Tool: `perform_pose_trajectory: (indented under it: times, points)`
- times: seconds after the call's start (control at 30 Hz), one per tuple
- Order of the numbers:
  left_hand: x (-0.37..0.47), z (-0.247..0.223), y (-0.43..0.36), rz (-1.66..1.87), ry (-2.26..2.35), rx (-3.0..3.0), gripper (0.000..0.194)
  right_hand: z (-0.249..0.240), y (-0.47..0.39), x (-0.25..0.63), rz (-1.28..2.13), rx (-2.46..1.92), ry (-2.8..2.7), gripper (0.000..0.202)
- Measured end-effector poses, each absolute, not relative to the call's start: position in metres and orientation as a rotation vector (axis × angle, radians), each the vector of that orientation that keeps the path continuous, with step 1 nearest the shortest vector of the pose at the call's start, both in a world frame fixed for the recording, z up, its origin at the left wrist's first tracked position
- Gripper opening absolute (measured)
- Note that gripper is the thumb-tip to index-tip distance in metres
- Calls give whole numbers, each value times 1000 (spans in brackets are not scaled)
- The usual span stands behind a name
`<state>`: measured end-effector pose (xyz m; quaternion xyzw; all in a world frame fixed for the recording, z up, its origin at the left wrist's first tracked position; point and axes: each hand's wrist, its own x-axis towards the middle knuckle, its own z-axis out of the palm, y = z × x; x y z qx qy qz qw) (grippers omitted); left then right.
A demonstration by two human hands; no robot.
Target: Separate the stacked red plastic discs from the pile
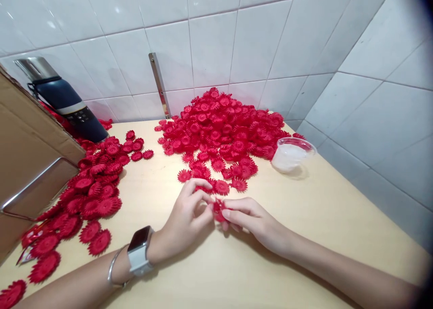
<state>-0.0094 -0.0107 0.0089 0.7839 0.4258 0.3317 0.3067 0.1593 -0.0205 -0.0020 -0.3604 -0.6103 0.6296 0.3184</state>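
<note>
Between my hands, over the middle of the table, is a small red paper-like flower piece (218, 211), partly hidden by the fingers. My right hand (252, 219) pinches it from the right with thumb and fingers. From the other side, my left hand (193, 208) has its thumb and index finger closed on the flower's left edge; its other fingers are curled above. A watch and a bangle are on the left wrist. Just beyond the fingers lies a large pile of similar red fringed discs (216, 133), its nearest pieces close to my left fingertips.
More red fringed discs (98, 187) spread along the left, beside a cardboard box (30, 133). A dark blue flask (69, 101) stands behind them. Right of the pile sits a clear plastic tub (289, 158) with whitish contents. Tiled walls (216, 43) bound the table (270, 273).
</note>
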Motion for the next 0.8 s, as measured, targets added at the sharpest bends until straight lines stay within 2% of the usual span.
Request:
perform_pose_trajectory:
  times: [0.13, 0.37, 0.63, 0.8]
  points:
    - [-11, 5, -2, 975, 1290, 1995, 14, -2, -20, 158, 1695, -975, -1490, 25]
    - [-11, 4, -5, 1007, 1258, 1917, 13, -5, -17, 157, 1733, -971, -1315, 22]
    - [-11, 7, -5, 1009, 1168, 1871, 13, -4, -17, 157, 1431, -1121, -1330, 33]
    - [-11, 8, -6, 991, 1123, 1843, 13, -6, -16, 159, 1417, -1163, -1261, 36]
